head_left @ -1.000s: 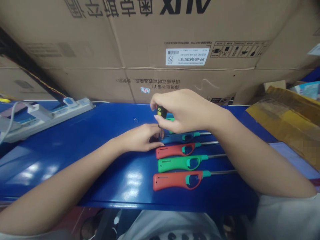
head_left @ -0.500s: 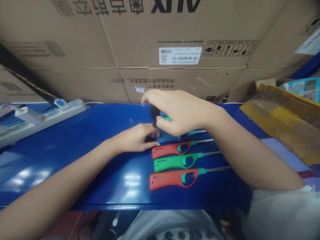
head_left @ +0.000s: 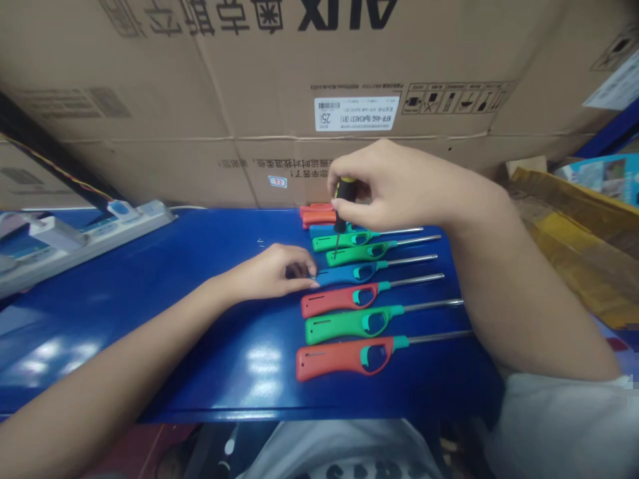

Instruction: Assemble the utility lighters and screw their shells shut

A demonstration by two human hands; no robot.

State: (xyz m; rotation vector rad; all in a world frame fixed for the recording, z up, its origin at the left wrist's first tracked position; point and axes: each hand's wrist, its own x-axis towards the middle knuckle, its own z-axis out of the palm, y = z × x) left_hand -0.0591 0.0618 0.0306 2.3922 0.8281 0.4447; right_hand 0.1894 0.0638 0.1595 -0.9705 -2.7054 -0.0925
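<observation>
Head view: screwdriver held over a row of utility lighters [head_left: 349, 324].
The right hand [head_left: 394, 186] clamps a black-and-yellow screwdriver [head_left: 344, 193], its tip on a green lighter [head_left: 357, 253] at upper centre of the frame; the left hand [head_left: 267, 273], fingers loosely curled, rests on a blue lighter [head_left: 349, 273], on the blue table [head_left: 150, 346].

We are seeing bright light falling from above, white glare on the glossy blue desk [head_left: 262, 362], soft shadows beside the utility lighters [head_left: 339, 357], and wide-angle bowing across the cardboard carton [head_left: 299, 80].

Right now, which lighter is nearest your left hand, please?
The blue lighter, fourth from the front, at your left hand; the other blue one lies further back.
</observation>
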